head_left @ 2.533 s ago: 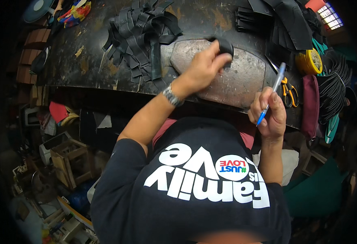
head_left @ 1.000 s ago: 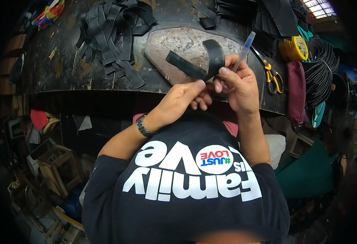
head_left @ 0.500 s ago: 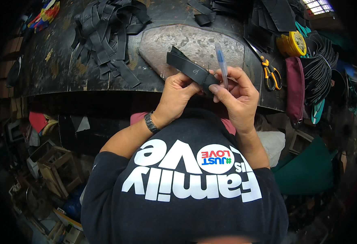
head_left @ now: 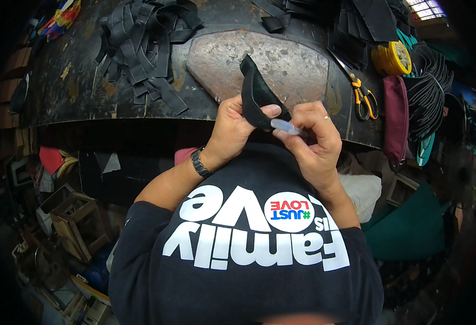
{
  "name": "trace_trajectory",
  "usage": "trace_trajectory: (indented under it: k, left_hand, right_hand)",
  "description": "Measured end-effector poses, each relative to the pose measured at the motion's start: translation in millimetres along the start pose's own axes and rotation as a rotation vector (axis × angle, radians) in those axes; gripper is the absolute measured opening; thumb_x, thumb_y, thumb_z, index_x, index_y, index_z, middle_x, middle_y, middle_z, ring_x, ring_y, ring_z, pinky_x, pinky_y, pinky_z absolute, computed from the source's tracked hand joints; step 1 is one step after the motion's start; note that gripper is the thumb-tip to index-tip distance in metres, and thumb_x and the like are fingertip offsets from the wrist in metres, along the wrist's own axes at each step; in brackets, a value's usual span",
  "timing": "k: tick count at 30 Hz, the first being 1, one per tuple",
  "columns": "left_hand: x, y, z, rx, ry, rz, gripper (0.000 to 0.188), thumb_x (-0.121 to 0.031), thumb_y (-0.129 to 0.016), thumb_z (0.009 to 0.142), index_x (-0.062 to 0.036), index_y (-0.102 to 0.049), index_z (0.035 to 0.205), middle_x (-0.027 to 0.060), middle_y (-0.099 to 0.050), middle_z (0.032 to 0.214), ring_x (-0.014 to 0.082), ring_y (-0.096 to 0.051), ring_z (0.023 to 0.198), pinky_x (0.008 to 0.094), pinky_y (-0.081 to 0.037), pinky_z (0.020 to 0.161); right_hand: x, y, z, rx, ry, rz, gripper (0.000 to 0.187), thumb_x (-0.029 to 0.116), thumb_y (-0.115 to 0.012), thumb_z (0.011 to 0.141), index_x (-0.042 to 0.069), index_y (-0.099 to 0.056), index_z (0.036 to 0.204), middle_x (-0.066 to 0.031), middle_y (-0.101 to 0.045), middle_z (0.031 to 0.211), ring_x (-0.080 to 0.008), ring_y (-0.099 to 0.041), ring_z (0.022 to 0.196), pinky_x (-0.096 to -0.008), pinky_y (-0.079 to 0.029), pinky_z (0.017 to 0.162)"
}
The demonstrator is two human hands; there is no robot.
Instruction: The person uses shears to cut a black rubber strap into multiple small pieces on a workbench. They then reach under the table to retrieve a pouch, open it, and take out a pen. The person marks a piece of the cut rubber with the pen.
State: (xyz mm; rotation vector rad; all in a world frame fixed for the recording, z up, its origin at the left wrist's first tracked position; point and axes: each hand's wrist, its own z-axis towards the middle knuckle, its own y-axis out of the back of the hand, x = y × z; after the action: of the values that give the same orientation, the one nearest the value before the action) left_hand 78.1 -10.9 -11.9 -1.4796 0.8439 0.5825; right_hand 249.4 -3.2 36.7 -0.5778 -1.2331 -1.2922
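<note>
My left hand (head_left: 235,122) grips a black strip (head_left: 250,96), thumb pressed on its near part. The strip looks like leather or a similar sheet; it is folded into a curve and its far end points up and away. In my right hand (head_left: 318,140) is a pen (head_left: 287,127) with a clear, bluish barrel, tilted so its end faces left, close beside the strip. The pen's tip is hidden by my fingers. Both hands are just over the near edge of a flat stone slab (head_left: 216,60).
The slab lies on a dark, worn workbench (head_left: 67,89). A heap of black strips (head_left: 137,46) sits to the left. On the right are scissors (head_left: 364,103) with orange-and-black handles, a yellow tub (head_left: 391,58), a maroon pouch (head_left: 395,116) and a bundle of black cords (head_left: 426,86).
The strip has been turned and bent from lying slantwise to curving upward, its marked face now out of sight. The pen has tipped from nearly upright down toward the left.
</note>
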Motion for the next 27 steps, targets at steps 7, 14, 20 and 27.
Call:
trace_trajectory:
  k: [7,14,20,27]
  left_hand:
    - [2.7,3.8,-2.4,0.102,-0.059,0.009,0.016,-0.008,-0.062,0.091,0.0001,-0.069,0.104,0.0068,-0.070,0.092,0.0093,-0.061,0.077,0.0236,-0.051,0.073]
    - [3.7,5.9,-4.4,0.149,-0.066,0.074,0.022,-0.013,-0.062,0.092,-0.0012,-0.068,0.110,0.0058,-0.070,0.099,0.0097,-0.060,0.080,0.0243,-0.051,0.077]
    - [4.5,7.0,-4.2,0.172,-0.053,0.080,0.023,-0.014,-0.061,0.093,-0.0016,-0.068,0.110,0.0063,-0.069,0.102,0.0102,-0.061,0.082,0.0246,-0.051,0.078]
    - [5.0,9.8,-4.3,0.190,0.006,0.088,0.024,-0.012,-0.060,0.094,0.0008,-0.064,0.113,0.0117,-0.066,0.109,0.0142,-0.062,0.091,0.0276,-0.052,0.082]
  right_hand:
    - [-4.3,-7.1,-6.9,-0.138,-0.190,0.270,0.015,-0.005,-0.070,0.081,0.001,-0.059,0.088,-0.0033,-0.055,0.091,-0.0056,-0.051,0.072,-0.0194,-0.042,0.062]
    - [-5.0,-6.7,-6.5,-0.155,-0.172,0.335,0.015,-0.007,-0.070,0.080,-0.001,-0.059,0.089,-0.0038,-0.056,0.091,-0.0066,-0.055,0.078,-0.0194,-0.046,0.068]
    - [-7.8,-6.3,-7.3,-0.164,-0.157,0.286,0.015,-0.006,-0.071,0.079,-0.001,-0.059,0.086,-0.0039,-0.056,0.089,-0.0065,-0.056,0.076,-0.0190,-0.046,0.065]
    - [-11.0,-5.6,-8.7,-0.174,-0.173,0.290,0.015,-0.006,-0.072,0.078,-0.001,-0.062,0.088,-0.0030,-0.056,0.087,-0.0057,-0.056,0.074,-0.0186,-0.046,0.064]
